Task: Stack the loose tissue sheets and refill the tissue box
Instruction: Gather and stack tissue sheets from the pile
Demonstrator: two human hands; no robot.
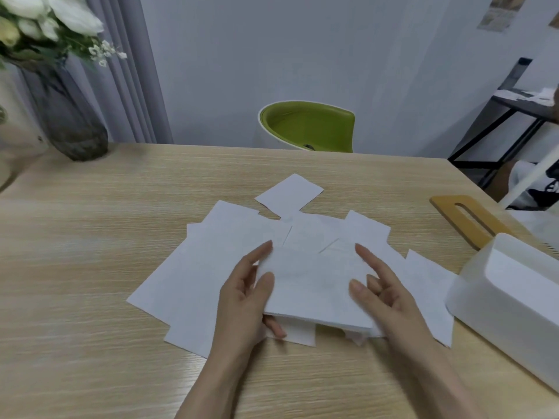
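Observation:
Several white tissue sheets (211, 267) lie spread and overlapping on the wooden table (90, 267). One more sheet (289, 193) lies apart at the back. A small stack of tissues (311, 285) is held between both hands, just above the spread. My left hand (245, 300) grips its left edge, thumb on top and fingers underneath. My right hand (384, 294) grips its right edge the same way. The white tissue box (511, 300) stands open at the right, and its wooden lid (472, 219) with a slot lies behind it.
A dark glass vase (69, 116) with white flowers stands at the table's back left corner. A green chair (308, 125) is behind the far edge. A black shelf rack (514, 116) stands at the right beyond the table.

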